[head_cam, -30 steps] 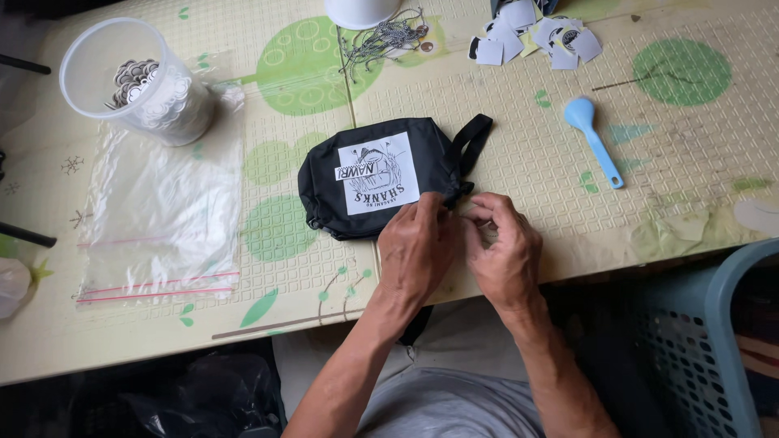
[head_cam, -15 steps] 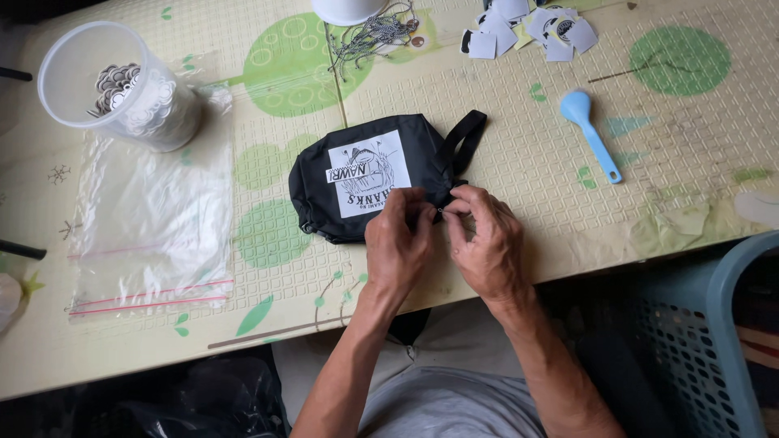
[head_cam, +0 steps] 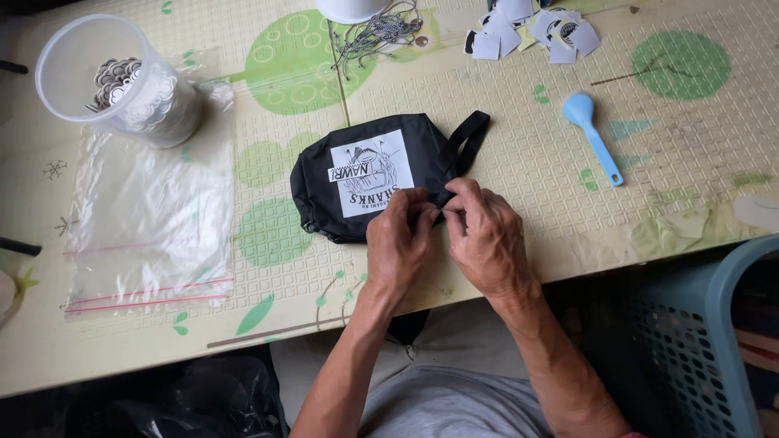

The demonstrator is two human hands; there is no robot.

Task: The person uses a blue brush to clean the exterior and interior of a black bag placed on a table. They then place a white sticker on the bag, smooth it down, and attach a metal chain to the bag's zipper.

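Both of my hands meet just below the middle of the frame, at the near edge of the counter (head_cam: pixel 519 122). My left hand (head_cam: pixel 398 243) and my right hand (head_cam: pixel 485 239) are side by side, fingertips pinched toward each other on something very thin, like a fine wire or pin, right at the lower right corner of the black pouch (head_cam: pixel 324 174). The fingers of both hands are clenched in a pinch around it; what exactly it is, I cannot tell, it is too small.

The pouch lies flat in the middle of the frame, with a white printed label (head_cam: pixel 369 170) on its face and a black strap loop (head_cam: pixel 464 139) sticking out at its upper right. Left of it lies a clear plastic bag with a red seal line (head_cam: pixel 150 235). A blue basket (head_cam: pixel 698 349) stands off the counter at lower right.

Farther up, a light blue spoon (head_cam: pixel 596 138) rests to the right of the pouch. A clear tub of small metal rings (head_cam: pixel 114 81) stands in the upper left. Along the top edge are a tangle of ball chains (head_cam: pixel 377 32) and a scatter of small paper tags (head_cam: pixel 531 32).
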